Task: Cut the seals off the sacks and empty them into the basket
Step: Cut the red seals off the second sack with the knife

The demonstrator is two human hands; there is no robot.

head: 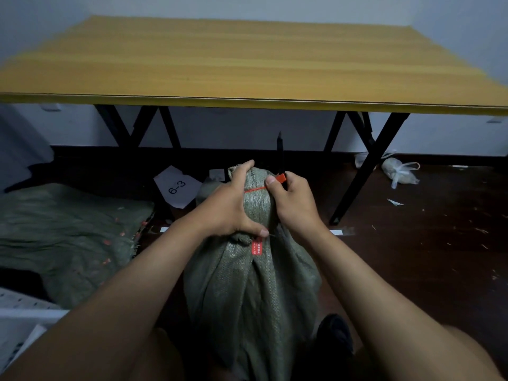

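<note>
While the left hand [229,204] grips the sack [253,284] neck, right hand [291,204] pinching red seal [279,178], holding black cutter [280,152]

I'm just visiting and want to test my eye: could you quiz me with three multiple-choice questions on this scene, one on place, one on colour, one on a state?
1. Where does the sheet marked 6-3 lie?
A on the tabletop B on the floor under the table C in a basket
2. The seal around the sack's neck is:
A red B blue C white
3. The green sack is:
A emptied B cut open C tied shut

B: it lies below the yellow table. A: a red strap. C: the left hand and right hand grip its bunched neck.
</note>
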